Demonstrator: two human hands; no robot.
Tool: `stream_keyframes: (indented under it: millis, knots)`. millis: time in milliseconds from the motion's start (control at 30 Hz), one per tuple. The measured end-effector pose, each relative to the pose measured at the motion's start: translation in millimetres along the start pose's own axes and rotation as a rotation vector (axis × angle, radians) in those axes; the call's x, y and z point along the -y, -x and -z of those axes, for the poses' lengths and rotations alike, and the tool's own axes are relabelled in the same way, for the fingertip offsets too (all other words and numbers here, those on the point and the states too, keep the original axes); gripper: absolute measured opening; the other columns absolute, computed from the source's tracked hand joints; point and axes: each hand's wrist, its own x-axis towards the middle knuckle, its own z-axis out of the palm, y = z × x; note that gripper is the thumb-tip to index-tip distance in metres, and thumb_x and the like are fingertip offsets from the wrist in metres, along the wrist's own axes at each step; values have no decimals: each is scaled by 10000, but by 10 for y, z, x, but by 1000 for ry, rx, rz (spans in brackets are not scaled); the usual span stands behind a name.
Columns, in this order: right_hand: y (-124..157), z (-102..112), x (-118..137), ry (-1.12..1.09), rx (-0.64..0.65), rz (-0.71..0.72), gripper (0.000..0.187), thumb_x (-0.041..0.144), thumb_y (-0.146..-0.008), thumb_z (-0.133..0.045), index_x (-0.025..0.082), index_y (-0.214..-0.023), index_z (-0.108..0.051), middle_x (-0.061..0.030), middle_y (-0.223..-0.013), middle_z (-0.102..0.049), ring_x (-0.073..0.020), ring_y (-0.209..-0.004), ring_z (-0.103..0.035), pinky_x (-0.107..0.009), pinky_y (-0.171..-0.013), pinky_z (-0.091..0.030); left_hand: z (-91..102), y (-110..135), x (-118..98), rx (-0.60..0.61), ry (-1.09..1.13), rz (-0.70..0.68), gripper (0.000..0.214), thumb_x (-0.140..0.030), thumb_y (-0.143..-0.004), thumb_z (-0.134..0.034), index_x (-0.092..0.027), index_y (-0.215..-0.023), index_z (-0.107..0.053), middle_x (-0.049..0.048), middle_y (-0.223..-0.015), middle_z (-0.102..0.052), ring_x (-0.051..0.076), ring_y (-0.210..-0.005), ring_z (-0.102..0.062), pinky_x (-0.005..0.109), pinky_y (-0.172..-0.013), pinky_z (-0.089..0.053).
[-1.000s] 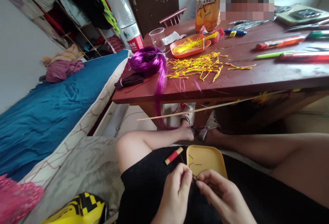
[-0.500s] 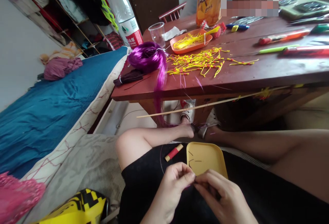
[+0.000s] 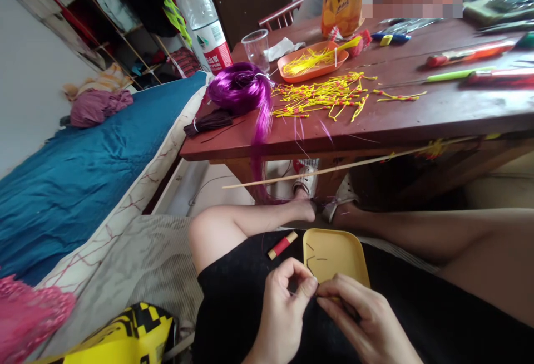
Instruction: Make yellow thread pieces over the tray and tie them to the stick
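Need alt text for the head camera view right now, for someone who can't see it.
Over the person's lap, the left hand and right hand pinch something tiny together beside a yellow tray and a red spool. Ahead, a red table holds purple strands and scattered yellow pieces.

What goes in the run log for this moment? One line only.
left hand: pinching thin thread | right hand: fingertips meeting left, on lap | yellow tray: on lap, beside hands | red spool: left of tray
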Motion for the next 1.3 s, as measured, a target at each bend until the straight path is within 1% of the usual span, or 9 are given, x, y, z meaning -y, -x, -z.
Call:
stream_keyframes:
  millis: [233,367,467,567,667,833,1067,1167,1300]
  knots:
    - [28,20,-28,22,0,19,145,259,-857,-512,208,-762,-609,-9,-632,-578,-130,-541,-555,-203,-520,-434,-51,9,109,-89,-126,-66,194,-297,-808,-537,-169,-664,-516,-12,-614,-521,131,-611,-481,222,-614,-384]
    - [37,19,-59,71,-104,9,147,277,-859,-516,224,-746,-594,-13,-648,-578,-142,-567,-558,-219,-542,-446,-1,67,143,8,-112,29,223,-347,-834,-502,-175,-692,-511,-20,-603,-496,119,-575,-466,202,-550,-367]
    - [45,51,-79,137,-161,65,124,272,-866,-512,229,-790,-600,-30,-685,-592,-156,-608,-577,-238,-573,-467,67,178,32,8,-362,-142,262,-302,-864,-434,-193,-636,-502,-36,-527,-450,102,-469,-417,205,-469,-308]
    - [49,83,-76,208,-134,176,85,228,-844,-544,229,-823,-626,-29,-669,-603,-151,-585,-570,-239,-563,-475,101,210,-130,-54,-604,-397,128,-215,-833,-445,-200,-789,-565,30,-744,-589,143,-613,-544,223,-548,-378]
    - [53,89,-39,203,-107,259,98,176,-810,-582,238,-851,-646,-17,-660,-623,-139,-575,-573,-214,-566,-475,85,141,-214,93,-693,-298,122,-198,-821,-456,-190,-772,-568,42,-752,-617,164,-634,-573,234,-545,-394]
    - [59,52,19,-7,-213,-10,104,315,-802,-598,236,-749,-641,-1,-618,-593,-130,-515,-510,-219,-520,-428,37,76,-169,141,-580,-115,224,-220,-849,-423,-191,-639,-498,-1,-603,-544,136,-557,-493,222,-510,-341]
    - [19,57,-95,-246,2,-284,260,446,-756,-612,187,-750,-642,-35,-665,-605,-162,-582,-531,-248,-531,-432,36,79,-125,130,-511,-121,242,-237,-852,-414,-192,-620,-467,-12,-591,-492,130,-556,-453,225,-515,-317]
    - [17,52,-105,-297,11,-316,291,466,-760,-600,177,-756,-636,-48,-696,-605,-180,-630,-552,-262,-561,-444,25,67,-129,124,-493,-153,242,-220,-849,-426,-192,-611,-460,-17,-581,-478,124,-556,-445,220,-508,-313]
    - [26,58,-60,-213,4,-210,245,412,-817,-549,188,-735,-603,-14,-654,-565,-142,-574,-510,-230,-530,-421,11,71,-127,137,-508,-168,235,-200,-853,-411,-191,-620,-440,-17,-596,-474,125,-579,-457,216,-525,-326]
